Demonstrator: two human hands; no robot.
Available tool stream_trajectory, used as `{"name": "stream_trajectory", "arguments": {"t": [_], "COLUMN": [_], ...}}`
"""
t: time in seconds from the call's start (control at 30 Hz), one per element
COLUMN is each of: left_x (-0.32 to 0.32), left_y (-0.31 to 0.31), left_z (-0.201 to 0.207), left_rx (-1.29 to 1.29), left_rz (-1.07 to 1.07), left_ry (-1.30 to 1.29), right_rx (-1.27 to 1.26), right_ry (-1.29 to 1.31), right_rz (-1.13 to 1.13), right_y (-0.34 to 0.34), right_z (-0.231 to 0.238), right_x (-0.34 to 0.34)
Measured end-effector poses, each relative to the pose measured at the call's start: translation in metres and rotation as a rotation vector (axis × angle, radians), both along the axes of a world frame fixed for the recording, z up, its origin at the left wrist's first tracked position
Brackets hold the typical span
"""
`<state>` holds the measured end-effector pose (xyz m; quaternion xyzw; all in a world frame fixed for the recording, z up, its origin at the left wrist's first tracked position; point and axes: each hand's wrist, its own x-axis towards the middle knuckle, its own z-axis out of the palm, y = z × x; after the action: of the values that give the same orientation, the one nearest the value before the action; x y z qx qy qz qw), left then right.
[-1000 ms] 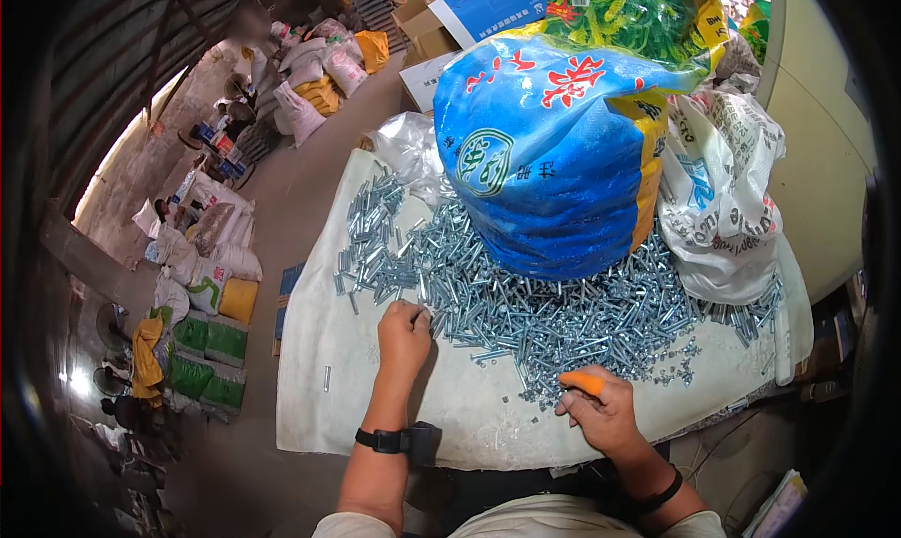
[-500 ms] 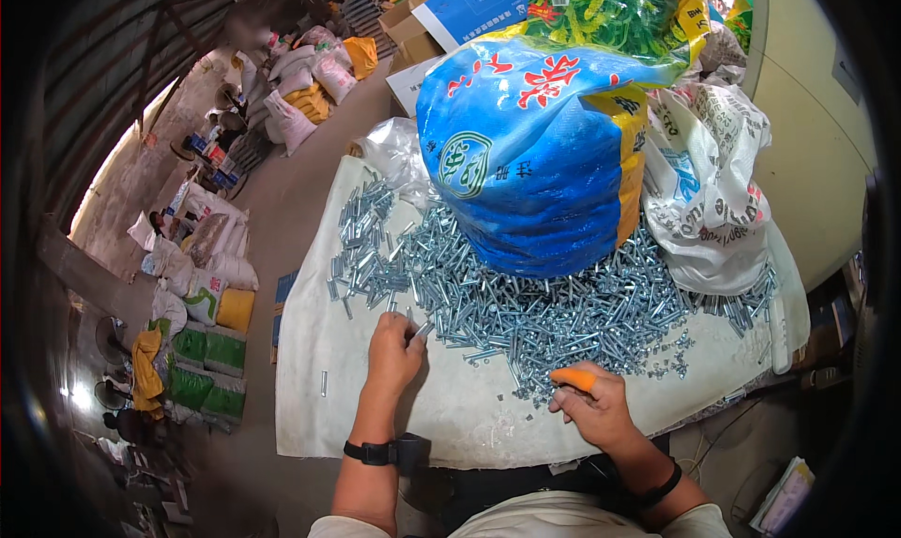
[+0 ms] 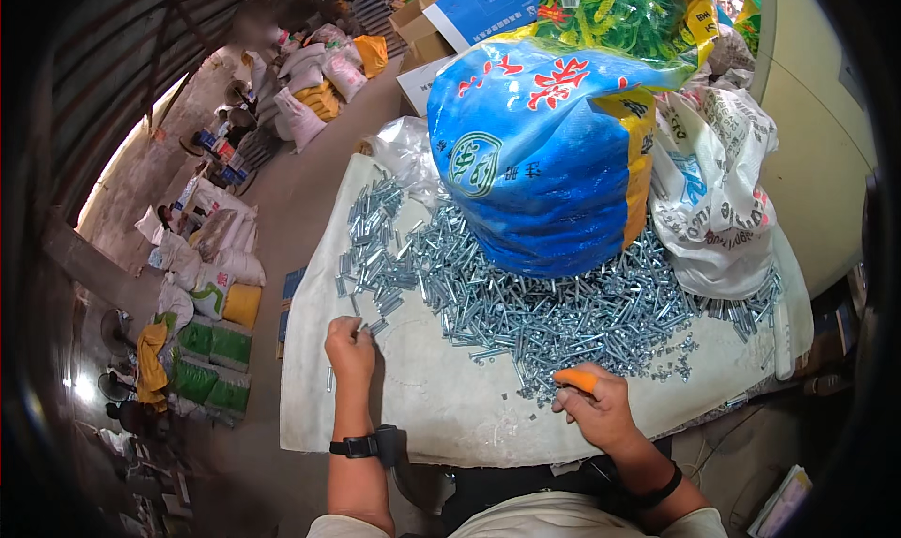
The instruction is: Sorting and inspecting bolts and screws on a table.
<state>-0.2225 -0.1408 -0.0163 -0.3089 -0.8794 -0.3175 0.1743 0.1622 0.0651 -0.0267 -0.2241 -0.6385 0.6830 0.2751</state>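
Note:
A large heap of shiny metal bolts is spread over a pale-covered table. My left hand is closed at the heap's left edge, gripping bolts whose shafts stick out past the fingers. Close to the near edge of the heap, my right hand is curled, thumb against fingers, with an orange finger cover on one finger. Whatever sits in that pinch is too small to make out. Small nuts lie just beyond its fingertips.
A big blue printed sack stands on the heap, with a white woven sack to its right. Clear plastic lies at the table's far left. Filled sacks line the floor at left; a pale cabinet stands at right.
My left hand has moved left along the table, bolts still in its fingers. My right hand has stayed almost in place. The whole view has shifted slightly.

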Motion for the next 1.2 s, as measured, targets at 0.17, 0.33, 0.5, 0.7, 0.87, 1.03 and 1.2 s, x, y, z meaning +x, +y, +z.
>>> {"name": "stream_trajectory", "arguments": {"t": [0.17, 0.33, 0.5, 0.7, 0.87, 1.03, 1.2], "left_x": [0.002, 0.055, 0.080, 0.066, 0.023, 0.004, 0.050], "left_y": [-0.008, 0.023, 0.034, 0.038, -0.004, -0.008, 0.074], "left_z": [0.007, 0.001, -0.006, 0.001, -0.012, -0.001, 0.000], "left_rx": [0.138, 0.045, -0.211, -0.213, -0.299, -0.286, 0.125], "left_rz": [0.055, -0.248, -0.320, -0.188, -0.124, 0.057, -0.324], "left_ry": [0.059, 0.071, 0.116, 0.245, 0.301, 0.416, -0.116], "right_rx": [0.012, 0.015, 0.043, 0.035, 0.035, 0.041, 0.081], "right_ry": [-0.001, -0.016, -0.005, -0.025, -0.009, -0.001, -0.033], "right_rz": [-0.010, -0.014, -0.006, -0.014, -0.002, -0.007, -0.018], "right_y": [0.000, -0.001, 0.000, 0.000, 0.001, -0.001, 0.002], "right_z": [0.000, 0.000, -0.001, 0.000, -0.002, 0.000, 0.003], "right_x": [-0.002, -0.004, -0.003, -0.002, -0.003, -0.006, -0.005]}}
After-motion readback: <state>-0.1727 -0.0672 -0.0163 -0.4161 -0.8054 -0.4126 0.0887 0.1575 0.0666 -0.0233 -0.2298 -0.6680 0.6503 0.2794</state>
